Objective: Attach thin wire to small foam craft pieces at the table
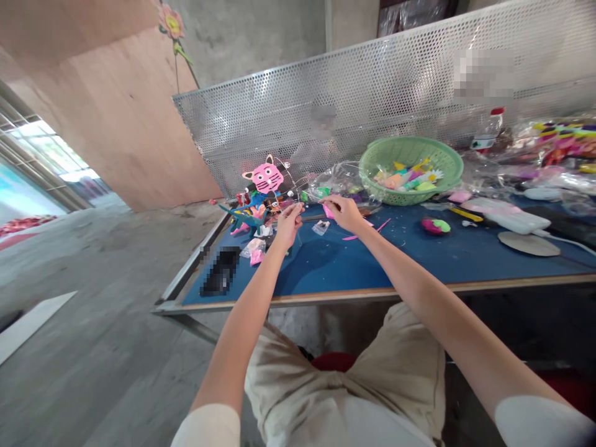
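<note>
Both left hand [289, 226] and right hand [347, 215] are left of the green basket [406, 198], over the blue table [335, 267]. Left grip: fingertips pinch a thin wire [297, 191]. Right grip: fingers curl at a pink piece [328, 212], left of the basket; cannot tell whether held. Pink cat face [269, 179]: farther left of the basket.

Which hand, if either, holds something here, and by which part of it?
The left hand seems pinched; what it holds, if anything, is too small to tell. The right hand is at a pink piece; whether or where it grips it cannot be told.
</note>
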Motion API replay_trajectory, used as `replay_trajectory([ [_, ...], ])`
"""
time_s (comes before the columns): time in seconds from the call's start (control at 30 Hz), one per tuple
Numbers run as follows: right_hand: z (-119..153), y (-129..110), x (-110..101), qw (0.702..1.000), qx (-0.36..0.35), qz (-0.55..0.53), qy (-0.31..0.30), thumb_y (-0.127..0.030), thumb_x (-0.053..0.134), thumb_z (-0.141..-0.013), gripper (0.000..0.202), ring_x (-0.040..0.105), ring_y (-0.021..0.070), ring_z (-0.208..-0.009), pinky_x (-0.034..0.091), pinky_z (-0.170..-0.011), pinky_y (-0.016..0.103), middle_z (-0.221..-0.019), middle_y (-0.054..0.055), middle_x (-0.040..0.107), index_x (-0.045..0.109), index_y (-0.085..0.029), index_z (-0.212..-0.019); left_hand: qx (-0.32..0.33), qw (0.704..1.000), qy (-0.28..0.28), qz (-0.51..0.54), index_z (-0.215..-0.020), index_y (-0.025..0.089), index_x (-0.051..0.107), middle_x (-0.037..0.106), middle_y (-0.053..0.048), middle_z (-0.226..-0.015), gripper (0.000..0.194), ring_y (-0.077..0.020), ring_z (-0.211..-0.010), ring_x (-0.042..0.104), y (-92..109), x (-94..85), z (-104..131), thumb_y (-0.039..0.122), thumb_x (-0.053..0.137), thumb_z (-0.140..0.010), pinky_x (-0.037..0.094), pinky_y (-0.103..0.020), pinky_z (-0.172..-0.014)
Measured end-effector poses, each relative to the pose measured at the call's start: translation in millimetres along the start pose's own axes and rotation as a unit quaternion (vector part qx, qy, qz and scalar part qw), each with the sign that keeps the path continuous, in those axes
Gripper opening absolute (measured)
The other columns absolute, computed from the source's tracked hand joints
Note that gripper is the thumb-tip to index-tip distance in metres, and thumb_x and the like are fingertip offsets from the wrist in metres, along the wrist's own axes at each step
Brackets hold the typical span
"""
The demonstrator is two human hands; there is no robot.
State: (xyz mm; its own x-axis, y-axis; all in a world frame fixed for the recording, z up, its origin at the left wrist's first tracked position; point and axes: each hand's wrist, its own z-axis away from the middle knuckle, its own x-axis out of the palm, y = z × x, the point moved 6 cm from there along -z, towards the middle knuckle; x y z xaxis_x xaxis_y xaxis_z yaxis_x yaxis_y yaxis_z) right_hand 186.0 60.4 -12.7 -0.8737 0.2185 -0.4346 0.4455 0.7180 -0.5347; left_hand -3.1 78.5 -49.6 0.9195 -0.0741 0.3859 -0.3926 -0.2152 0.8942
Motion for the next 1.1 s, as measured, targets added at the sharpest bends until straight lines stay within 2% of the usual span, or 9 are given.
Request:
replay_trajectory([
  [0.27, 0.6, -0.2, 0.2, 1.0, -0.001, 0.0, 0.006, -0.029, 0.047, -0.097, 0.033, 0.071, 0.0225, -0.09, 0.051, -0.087, 0.033, -0.103, 0.008, 0.079, 0.077, -0.019, -0.109, 0.013, 0.999, -0.008, -0.043, -0.093, 0.019, 0.075, 0.066, 0.0, -0.084, 0.033, -0.0003, -0.044, 0.033, -3.4, 1.3, 1.8, 0.043, 0.084, -0.072, 0.019, -0.018, -0.039],
  [0.53, -1.1, 7.5, -2.2, 1.0, -0.002, -0.013, 0.016, -0.028, 0.049, -0.097, 0.032, 0.072, 0.0222, -0.094, 0.053, -0.091, 0.036, -0.108, 0.007, 0.078, 0.075, -0.021, -0.114, 0.027, 0.998, -0.004, -0.048, -0.099, 0.019, 0.075, 0.071, -0.003, -0.086, 0.036, -0.0003, -0.043, 0.031, -1.3, 3.5, 2.7, 0.041, 0.083, -0.071, 0.018, -0.019, -0.04],
  [0.73, -1.8, 12.3, -0.4, 1.0, -0.012, -0.013, 0.017, -0.028, 0.05, -0.097, 0.031, 0.072, 0.0231, -0.101, 0.053, -0.094, 0.037, -0.11, 0.007, 0.078, 0.074, -0.021, -0.115, 0.022, 0.999, 0.002, -0.038, -0.098, 0.019, 0.075, 0.066, 0.001, -0.079, 0.035, 0.0003, -0.042, 0.026, 1.9, 3.2, 4.2, 0.041, 0.083, -0.071, 0.013, -0.019, -0.039],
  [0.87, -2.2, 10.3, 2.0, 1.0, -0.021, -0.004, -0.005, -0.026, 0.048, -0.098, 0.032, 0.073, 0.0228, -0.095, 0.053, -0.09, 0.037, -0.101, 0.007, 0.079, 0.074, -0.021, -0.116, 0.01, 0.999, 0.008, -0.041, -0.093, 0.019, 0.074, 0.064, 0.002, -0.077, 0.032, 0.0002, -0.042, 0.024, 1.9, 2.7, 4.8, 0.041, 0.083, -0.071, 0.011, -0.019, -0.038],
  [1.1, -2.5, 9.0, -0.6, 1.0, -0.024, 0.016, -0.007, -0.025, 0.046, -0.097, 0.033, 0.07, 0.021, -0.087, 0.051, -0.085, 0.033, -0.092, 0.005, 0.078, 0.076, -0.021, -0.111, 0.004, 0.999, 0.003, -0.042, -0.091, 0.018, 0.073, 0.064, 0.002, -0.077, 0.032, 0.0006, -0.041, 0.024, 0.4, 3.1, 4.3, 0.041, 0.084, -0.071, 0.012, -0.019, -0.038],
])
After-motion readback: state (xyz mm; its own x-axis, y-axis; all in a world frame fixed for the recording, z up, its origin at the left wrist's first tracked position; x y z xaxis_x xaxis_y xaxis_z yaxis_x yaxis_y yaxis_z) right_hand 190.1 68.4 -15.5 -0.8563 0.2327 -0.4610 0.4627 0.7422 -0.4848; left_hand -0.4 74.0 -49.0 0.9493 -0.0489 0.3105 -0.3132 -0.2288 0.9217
